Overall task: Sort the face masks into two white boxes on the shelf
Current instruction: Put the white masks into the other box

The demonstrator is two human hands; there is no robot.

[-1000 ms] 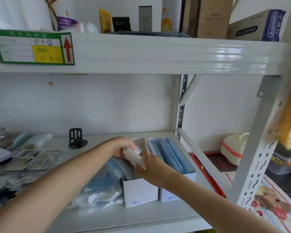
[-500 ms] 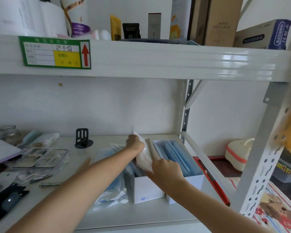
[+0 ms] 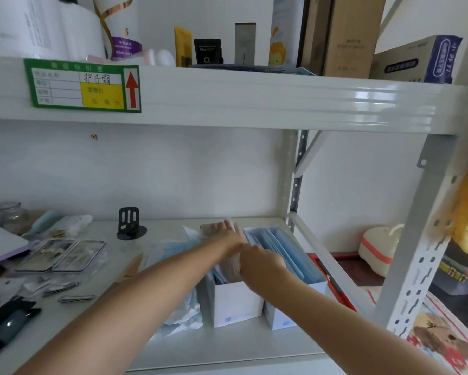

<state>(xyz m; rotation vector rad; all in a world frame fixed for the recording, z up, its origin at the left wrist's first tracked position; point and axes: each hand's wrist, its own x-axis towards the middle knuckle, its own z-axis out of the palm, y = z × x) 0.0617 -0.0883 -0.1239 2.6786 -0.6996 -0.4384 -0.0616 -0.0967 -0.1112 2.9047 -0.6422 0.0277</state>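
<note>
Two white boxes stand side by side on the lower shelf. The right box (image 3: 295,318) holds several blue masks (image 3: 281,247) standing on edge. The left box (image 3: 235,304) is partly filled. My left hand (image 3: 224,234) lies flat over the back of the left box, fingers spread, pressing on a wrapped white mask (image 3: 231,263). My right hand (image 3: 262,261) grips the front of that same mask inside the left box. A loose pile of wrapped blue masks (image 3: 170,253) lies on the shelf to the left of the boxes, partly hidden by my left arm.
A black metal bracket (image 3: 130,224) stands behind the pile. Flat packets (image 3: 62,255), a glass jar (image 3: 12,216) and a dark case (image 3: 8,323) crowd the shelf's left. The upper shelf beam (image 3: 254,101) hangs overhead; a slanted shelf post (image 3: 422,239) rises at right.
Both hands have pushed the white mask down from upright above the left box into it. My left hand flattened on top and moved farther back.
</note>
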